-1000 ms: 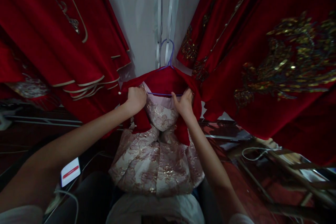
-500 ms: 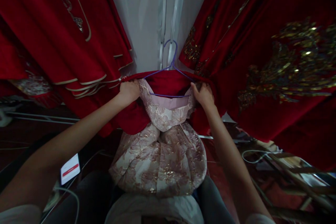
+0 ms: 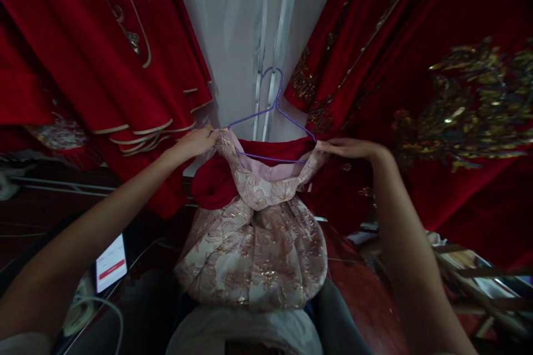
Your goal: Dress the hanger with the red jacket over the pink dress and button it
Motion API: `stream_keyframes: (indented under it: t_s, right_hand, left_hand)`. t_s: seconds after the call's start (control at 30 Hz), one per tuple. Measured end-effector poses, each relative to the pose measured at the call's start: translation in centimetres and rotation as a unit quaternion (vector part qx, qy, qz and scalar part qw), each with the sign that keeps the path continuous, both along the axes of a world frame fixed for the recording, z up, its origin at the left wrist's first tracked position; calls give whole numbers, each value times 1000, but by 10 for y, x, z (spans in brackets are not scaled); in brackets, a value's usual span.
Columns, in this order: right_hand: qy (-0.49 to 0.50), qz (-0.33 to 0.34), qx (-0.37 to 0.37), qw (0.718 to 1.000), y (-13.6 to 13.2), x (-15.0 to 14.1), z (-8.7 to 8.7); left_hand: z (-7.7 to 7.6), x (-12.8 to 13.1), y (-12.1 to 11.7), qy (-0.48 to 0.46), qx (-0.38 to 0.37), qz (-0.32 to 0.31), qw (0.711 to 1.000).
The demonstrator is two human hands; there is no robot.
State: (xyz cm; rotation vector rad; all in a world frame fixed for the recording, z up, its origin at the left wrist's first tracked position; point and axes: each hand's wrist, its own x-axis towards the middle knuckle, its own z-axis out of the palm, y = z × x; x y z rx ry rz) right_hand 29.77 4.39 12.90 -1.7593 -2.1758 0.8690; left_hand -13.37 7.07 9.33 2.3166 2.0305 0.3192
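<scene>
A pink and gold brocade dress (image 3: 266,191) lies over my lap, its full skirt spread toward me. A purple hanger (image 3: 254,117) sits inside its neckline, the hook pointing away from me. My left hand (image 3: 197,141) is closed on the dress's left shoulder by the hanger's end. At the opposite shoulder, my right hand (image 3: 352,147) pinches the fabric with its fingertips. Dark red cloth (image 3: 213,184) shows behind the dress and bulges out below my left hand; how it is attached is hidden.
Red garments with pale trim (image 3: 158,77) hang on the left. More red cloth with gold sequins (image 3: 453,105) hangs on the right. A white panel with metal strips stands ahead. A lit phone (image 3: 111,263) and a pale cable lie at lower left. A wooden frame (image 3: 462,272) stands lower right.
The red cloth has dropped from the hanger's arms and hangs lower behind the dress. My right hand has shifted outward with its wrist raised. Both dress shoulders are now pinched at the hanger's ends.
</scene>
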Motion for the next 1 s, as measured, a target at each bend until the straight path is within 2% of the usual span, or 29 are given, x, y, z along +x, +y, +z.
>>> stream_keyframes:
  t_s: [0.07,0.13,0.2,0.3,0.4,0.53,0.6,0.7,0.77,0.83,0.93,1.0]
  right_hand:
    - [-13,-8,-33,999,-5,2,-9]
    - [-8,-29,-48,998,-8,4,-19]
    - [15,-52,29,998,-8,5,-27]
    - [66,-61,211,973,-5,4,-35]
    - [96,-52,292,950,-3,-2,-41]
    - [90,-78,354,928,-7,-8,-46]
    - [68,-106,386,914,-10,-8,-48]
    - [5,-183,421,888,-11,1,-54]
    - [-34,-216,418,882,-11,12,-64]
    - [-47,-225,389,892,-13,21,-78]
    - [-41,-196,295,934,-19,26,-100]
    - [-30,-137,222,965,-27,18,-109]
  left_hand:
    - [-2,-1,0,-18,-4,12,1000]
    - [-5,-1,2,-45,6,-2,999]
    - [-9,-2,5,-82,37,-49,995]
    - [-16,-1,9,-113,95,-120,982]
    - [-19,2,8,-108,145,-141,973]
    - [-18,5,1,-132,182,-139,964]
    - [-18,2,-1,-145,185,-111,966]
    - [-25,-13,-3,-140,193,-53,970]
    - [-33,-27,-5,-111,169,-30,979]
    - [-42,-40,-9,-70,112,-25,991]
    - [-52,-45,-22,-27,34,-66,997]
    - [-53,-33,-34,-29,23,-131,991]
